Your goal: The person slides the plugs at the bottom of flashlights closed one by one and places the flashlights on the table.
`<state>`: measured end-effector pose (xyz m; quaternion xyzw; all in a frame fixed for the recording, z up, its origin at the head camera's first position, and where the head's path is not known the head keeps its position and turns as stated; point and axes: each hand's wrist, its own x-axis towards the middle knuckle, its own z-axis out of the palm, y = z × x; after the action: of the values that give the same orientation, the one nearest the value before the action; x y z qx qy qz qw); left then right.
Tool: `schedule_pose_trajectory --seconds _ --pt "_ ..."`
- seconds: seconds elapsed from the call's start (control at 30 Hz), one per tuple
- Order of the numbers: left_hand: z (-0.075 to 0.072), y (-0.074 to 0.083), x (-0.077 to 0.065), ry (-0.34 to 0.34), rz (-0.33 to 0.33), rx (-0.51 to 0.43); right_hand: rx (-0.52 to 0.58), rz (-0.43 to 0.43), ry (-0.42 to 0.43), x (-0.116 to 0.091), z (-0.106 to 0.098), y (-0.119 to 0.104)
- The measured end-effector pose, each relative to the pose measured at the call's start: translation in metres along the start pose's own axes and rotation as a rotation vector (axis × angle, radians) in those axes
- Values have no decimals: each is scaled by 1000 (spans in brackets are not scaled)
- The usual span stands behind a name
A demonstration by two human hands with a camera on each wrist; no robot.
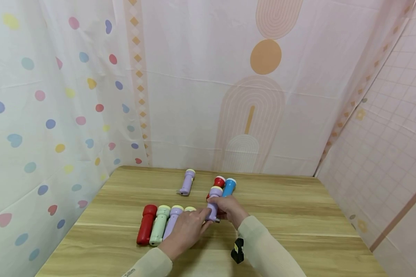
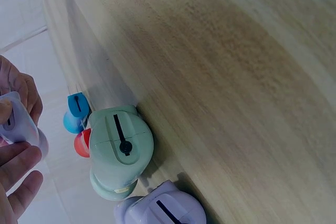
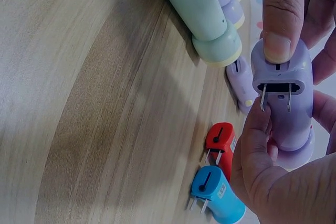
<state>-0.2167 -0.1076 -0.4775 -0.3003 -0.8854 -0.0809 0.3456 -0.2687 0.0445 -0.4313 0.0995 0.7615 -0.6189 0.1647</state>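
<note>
Both hands hold one purple flashlight [image 1: 213, 211] above the table, its pale-rimmed head toward the back. My right hand [image 1: 231, 209] grips its body from the right. From the left, my left hand [image 1: 187, 227] pinches the tail end; in the right wrist view its thumb [image 3: 277, 30] presses at the slider slot. Two metal plug prongs [image 3: 289, 98] stick out of that end. Close left of the left hand is a row of flashlights: red [image 1: 146, 226], light green [image 1: 160, 226], purple [image 1: 172, 220] and another light green [image 2: 121, 145], mostly hidden by the hand in the head view.
Behind the hands lie a red flashlight [image 1: 220, 181] and a blue flashlight [image 1: 230, 186], both with prongs out in the right wrist view. Another purple flashlight [image 1: 188, 182] lies farther left. Patterned curtains [image 1: 194, 115] enclose the wooden table [image 1: 291, 215] at the back and sides.
</note>
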Motion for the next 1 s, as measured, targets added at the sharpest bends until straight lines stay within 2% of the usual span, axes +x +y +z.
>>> schedule_pose_trajectory --seconds 0.23,0.57,1.0 --pt "0 0 0 -12 9 7 -7 -7 -9 1 -1 0" --pt "-2 4 -3 -65 -20 -71 -28 12 -20 -2 -2 0" --pt "-2 5 -6 -48 -5 -84 -34 14 -11 0 -1 2"
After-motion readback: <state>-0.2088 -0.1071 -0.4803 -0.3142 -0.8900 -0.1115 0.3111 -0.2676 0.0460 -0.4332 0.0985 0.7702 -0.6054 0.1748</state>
